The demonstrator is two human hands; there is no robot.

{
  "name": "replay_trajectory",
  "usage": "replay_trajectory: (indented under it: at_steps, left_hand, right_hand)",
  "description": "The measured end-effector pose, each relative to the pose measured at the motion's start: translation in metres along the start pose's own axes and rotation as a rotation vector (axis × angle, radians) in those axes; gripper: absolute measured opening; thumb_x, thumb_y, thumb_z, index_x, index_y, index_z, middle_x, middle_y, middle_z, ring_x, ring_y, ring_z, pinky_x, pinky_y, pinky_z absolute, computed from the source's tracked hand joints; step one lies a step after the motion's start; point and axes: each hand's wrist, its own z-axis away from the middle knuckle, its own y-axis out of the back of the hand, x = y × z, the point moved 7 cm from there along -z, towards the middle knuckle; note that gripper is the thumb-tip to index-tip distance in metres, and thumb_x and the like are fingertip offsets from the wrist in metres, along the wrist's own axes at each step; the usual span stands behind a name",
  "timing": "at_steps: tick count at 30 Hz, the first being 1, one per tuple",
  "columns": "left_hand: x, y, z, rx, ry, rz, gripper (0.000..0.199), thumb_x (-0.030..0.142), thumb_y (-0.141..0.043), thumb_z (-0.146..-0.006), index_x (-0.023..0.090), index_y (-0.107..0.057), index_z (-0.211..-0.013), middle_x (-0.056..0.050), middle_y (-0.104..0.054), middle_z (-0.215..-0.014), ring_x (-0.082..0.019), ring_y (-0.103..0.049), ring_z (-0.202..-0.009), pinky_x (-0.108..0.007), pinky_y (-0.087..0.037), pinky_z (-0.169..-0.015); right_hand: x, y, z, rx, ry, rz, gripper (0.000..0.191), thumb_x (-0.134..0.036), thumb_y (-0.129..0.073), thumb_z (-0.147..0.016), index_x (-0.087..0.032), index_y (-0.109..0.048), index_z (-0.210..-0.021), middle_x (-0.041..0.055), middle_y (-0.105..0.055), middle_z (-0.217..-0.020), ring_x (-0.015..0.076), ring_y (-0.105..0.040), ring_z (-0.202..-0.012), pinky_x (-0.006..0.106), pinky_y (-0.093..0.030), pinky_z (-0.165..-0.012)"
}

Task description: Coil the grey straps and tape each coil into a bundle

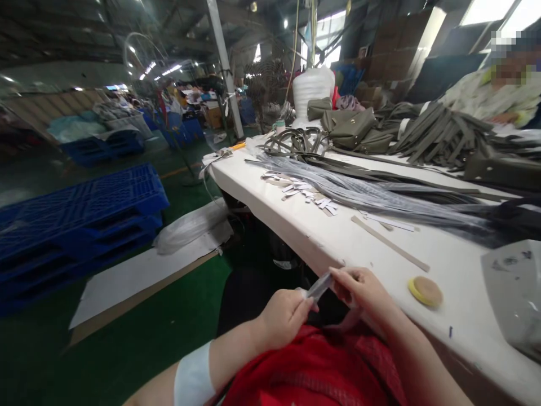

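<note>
Over my lap, beside the near table edge, a short greyish, partly see-through strip (320, 286) stretches between my two hands. My left hand (284, 317) pinches its lower end between thumb and fingers. At the upper end, my right hand (367, 290) grips it with thumb and forefinger, and its other fingers curl underneath. Something pale and thin hangs below the right hand; what it is I cannot make out. Closest to the right hand on the table lies a round tan disc with a yellow rim (426, 291).
The white table (291, 225) bears a long bundle of plastic-wrapped straps (359, 189), paper scraps (302, 189), a flat beige strip (391, 243) and dark olive bags (353, 127). A co-worker (486, 93) sits across. Blue pallets (80, 220) and cardboard (147, 282) lie on the floor leftward.
</note>
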Motion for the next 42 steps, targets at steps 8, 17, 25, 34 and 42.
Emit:
replay_trajectory:
  at_steps: [8,17,25,34,42]
  left_hand:
    - [0.012,0.002,-0.003,0.068,0.135,0.822,0.052,0.060,-0.045,-0.089,0.012,-0.064,-0.088,0.006,-0.038,-0.047,-0.010,-0.041,-0.041,-0.024,-0.038,-0.048]
    - [0.008,0.067,0.017,0.624,-0.556,-0.439,0.049,0.049,-0.039,-0.095,0.014,-0.058,-0.122,-0.012,-0.067,-0.093,-0.026,-0.061,-0.091,-0.042,-0.045,-0.089]
    - [-0.017,-0.003,-0.003,0.082,0.184,0.439,0.064,0.067,-0.028,-0.091,0.015,-0.060,-0.070,0.006,-0.034,-0.036,-0.009,-0.032,-0.031,-0.022,-0.028,-0.042]
    - [0.041,0.067,0.006,0.604,-0.414,0.084,0.052,0.052,-0.035,-0.096,0.012,-0.056,-0.122,-0.008,-0.064,-0.083,-0.021,-0.060,-0.082,-0.039,-0.045,-0.088]
    - [0.009,0.045,-0.004,0.330,-0.125,-0.453,0.066,0.048,-0.018,-0.099,0.016,-0.063,-0.063,-0.004,-0.055,-0.054,-0.015,-0.052,-0.053,-0.027,-0.037,-0.056]
  right_hand:
    - [-0.021,-0.076,0.027,-0.313,0.274,0.117,0.017,-0.021,-0.050,-0.084,-0.021,-0.066,-0.090,0.0034,-0.067,-0.090,0.0192,-0.059,-0.085,0.029,-0.046,-0.080]
    - [-0.040,-0.072,0.056,-0.430,0.136,-0.252,0.055,-0.064,-0.049,-0.086,-0.014,-0.063,-0.068,-0.0047,-0.040,-0.049,0.0061,-0.034,-0.044,0.019,-0.028,-0.043]
    - [-0.052,-0.005,0.016,0.164,0.424,0.292,0.048,-0.020,-0.060,-0.073,-0.020,-0.059,-0.122,0.0105,-0.060,-0.123,0.0249,-0.052,-0.114,0.038,-0.039,-0.100]
    - [-0.033,-0.112,0.060,-0.645,0.201,-0.214,0.046,-0.052,-0.047,-0.091,-0.014,-0.071,-0.083,-0.0032,-0.046,-0.057,0.0067,-0.039,-0.050,0.018,-0.030,-0.047]
    - [-0.051,0.001,0.023,0.180,0.402,0.381,0.030,-0.036,-0.057,-0.082,-0.017,-0.065,-0.105,0.0096,-0.067,-0.094,0.0246,-0.061,-0.088,0.037,-0.050,-0.078]
